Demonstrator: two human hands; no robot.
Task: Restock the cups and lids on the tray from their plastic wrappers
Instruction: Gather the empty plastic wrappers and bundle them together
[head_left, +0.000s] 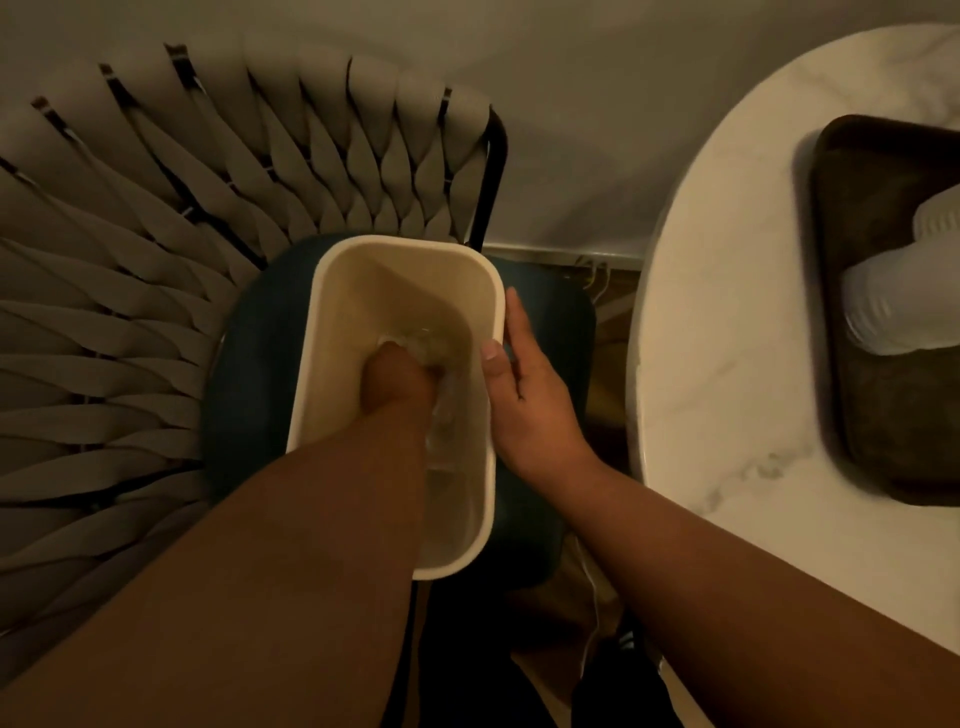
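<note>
A cream plastic bin stands on a chair seat in the middle of the head view. My left hand is deep inside it, its fingers curled into crumpled clear plastic wrapper that lies along the bin's right inner wall. My right hand holds the bin's right rim, thumb over the edge and fingers along the outer wall. At the far right a dark tray lies on the table with stacks of white cups lying on their sides in it, partly cut off by the frame edge.
The bin sits on a dark blue cushion of a woven-strap chair that curves around the left. A round white marble table fills the right side. A narrow gap of floor separates chair and table.
</note>
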